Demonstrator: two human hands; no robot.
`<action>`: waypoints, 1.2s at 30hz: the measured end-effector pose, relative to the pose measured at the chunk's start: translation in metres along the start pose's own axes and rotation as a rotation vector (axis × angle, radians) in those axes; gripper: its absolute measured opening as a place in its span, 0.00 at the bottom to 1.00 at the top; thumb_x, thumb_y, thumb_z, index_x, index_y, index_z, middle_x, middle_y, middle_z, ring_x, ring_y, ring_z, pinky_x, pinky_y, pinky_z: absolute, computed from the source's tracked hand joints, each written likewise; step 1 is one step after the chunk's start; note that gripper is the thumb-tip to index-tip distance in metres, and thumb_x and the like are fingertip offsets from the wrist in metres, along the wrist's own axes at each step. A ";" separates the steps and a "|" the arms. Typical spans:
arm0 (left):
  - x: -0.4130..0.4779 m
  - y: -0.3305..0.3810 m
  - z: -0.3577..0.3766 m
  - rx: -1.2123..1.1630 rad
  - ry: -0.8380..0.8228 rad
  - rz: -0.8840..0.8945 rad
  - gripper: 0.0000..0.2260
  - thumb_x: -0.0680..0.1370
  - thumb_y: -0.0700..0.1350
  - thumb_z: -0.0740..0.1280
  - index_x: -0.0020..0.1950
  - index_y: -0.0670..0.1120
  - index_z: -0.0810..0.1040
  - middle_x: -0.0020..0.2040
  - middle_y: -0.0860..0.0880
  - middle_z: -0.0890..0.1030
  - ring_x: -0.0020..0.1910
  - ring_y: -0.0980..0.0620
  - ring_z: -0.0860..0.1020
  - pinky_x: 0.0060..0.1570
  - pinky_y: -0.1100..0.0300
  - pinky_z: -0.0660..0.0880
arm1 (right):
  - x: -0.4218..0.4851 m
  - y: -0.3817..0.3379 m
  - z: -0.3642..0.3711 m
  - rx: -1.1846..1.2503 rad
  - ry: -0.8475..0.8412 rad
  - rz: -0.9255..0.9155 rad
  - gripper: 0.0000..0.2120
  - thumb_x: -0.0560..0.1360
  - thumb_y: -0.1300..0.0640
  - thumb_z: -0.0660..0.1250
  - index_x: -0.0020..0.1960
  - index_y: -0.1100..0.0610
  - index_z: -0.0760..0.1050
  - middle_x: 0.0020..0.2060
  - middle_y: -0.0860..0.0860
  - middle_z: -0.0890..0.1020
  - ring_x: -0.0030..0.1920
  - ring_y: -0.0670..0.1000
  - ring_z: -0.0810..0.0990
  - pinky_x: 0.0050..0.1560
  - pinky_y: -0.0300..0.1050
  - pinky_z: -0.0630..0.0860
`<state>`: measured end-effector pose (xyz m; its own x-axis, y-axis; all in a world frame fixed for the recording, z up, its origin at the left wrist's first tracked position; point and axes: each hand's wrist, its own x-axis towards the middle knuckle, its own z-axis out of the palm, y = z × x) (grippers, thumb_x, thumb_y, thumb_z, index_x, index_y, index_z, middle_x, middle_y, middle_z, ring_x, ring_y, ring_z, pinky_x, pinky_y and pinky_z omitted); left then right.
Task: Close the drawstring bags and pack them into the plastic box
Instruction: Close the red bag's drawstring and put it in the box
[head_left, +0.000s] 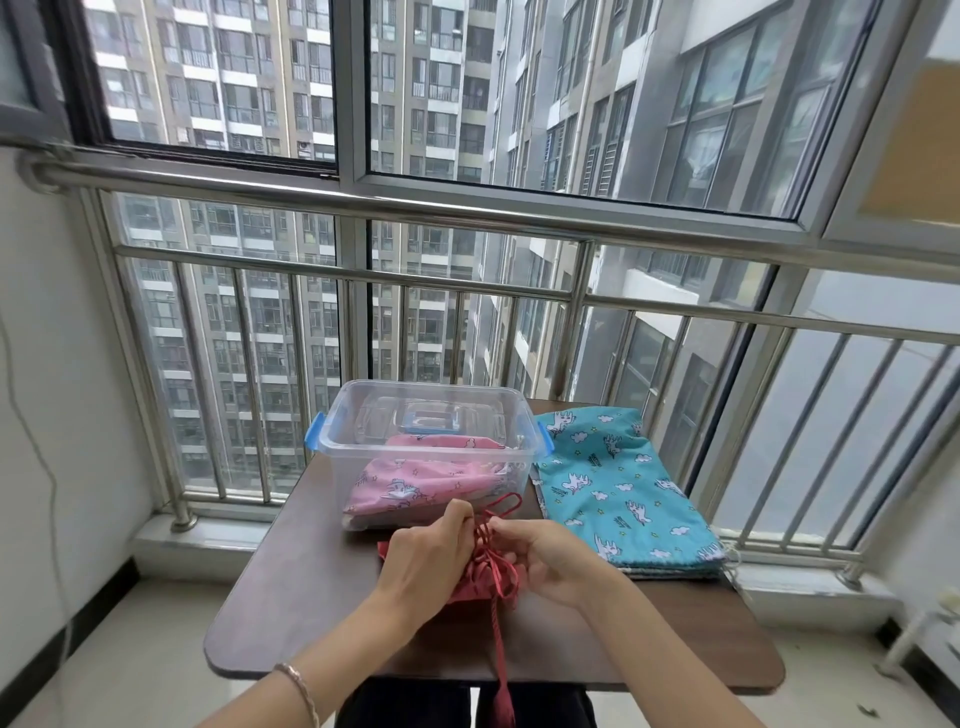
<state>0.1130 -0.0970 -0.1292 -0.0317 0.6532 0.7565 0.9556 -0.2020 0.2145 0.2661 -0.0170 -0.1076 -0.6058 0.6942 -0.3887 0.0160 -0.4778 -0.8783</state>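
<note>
A red drawstring bag (485, 582) lies bunched on the brown table (291, 597) in front of the clear plastic box (431, 447). My left hand (426, 556) and my right hand (545, 556) both pinch its red cord (501, 514) above the gathered mouth; one cord end hangs down over the table's near edge. Inside the box lies a pink patterned bag (415, 480). A stack of flat bags with a teal unicorn-print bag (613, 478) on top rests to the right of the box.
The box has blue side latches (313, 432), and its lid (431, 415) stands behind it. A steel railing (467, 291) and windows close off the far side. The table is small, with rounded corners; tiled floor surrounds it.
</note>
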 end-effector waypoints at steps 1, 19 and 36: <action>-0.001 0.000 0.000 -0.013 0.006 0.014 0.03 0.78 0.48 0.58 0.46 0.50 0.68 0.24 0.51 0.75 0.19 0.48 0.73 0.19 0.61 0.63 | -0.001 0.000 0.000 0.012 0.007 0.021 0.05 0.75 0.59 0.69 0.47 0.61 0.82 0.38 0.53 0.80 0.29 0.45 0.69 0.33 0.37 0.71; -0.008 -0.016 -0.001 0.014 -0.037 0.666 0.05 0.77 0.39 0.66 0.49 0.46 0.81 0.57 0.50 0.80 0.51 0.50 0.78 0.45 0.60 0.73 | 0.001 0.005 0.007 -0.320 0.172 -0.074 0.06 0.73 0.66 0.69 0.46 0.70 0.82 0.25 0.51 0.76 0.24 0.44 0.67 0.30 0.37 0.65; -0.009 -0.023 0.003 -0.037 -0.036 0.452 0.04 0.76 0.40 0.67 0.48 0.48 0.81 0.62 0.49 0.78 0.60 0.51 0.76 0.57 0.57 0.73 | -0.014 0.001 -0.001 -0.329 0.084 -0.040 0.07 0.74 0.61 0.70 0.47 0.64 0.84 0.36 0.53 0.81 0.32 0.45 0.74 0.38 0.37 0.73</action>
<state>0.0926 -0.0963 -0.1432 0.3973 0.5184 0.7572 0.8599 -0.4986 -0.1098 0.2748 -0.0266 -0.1031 -0.5439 0.7572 -0.3616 0.2574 -0.2596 -0.9308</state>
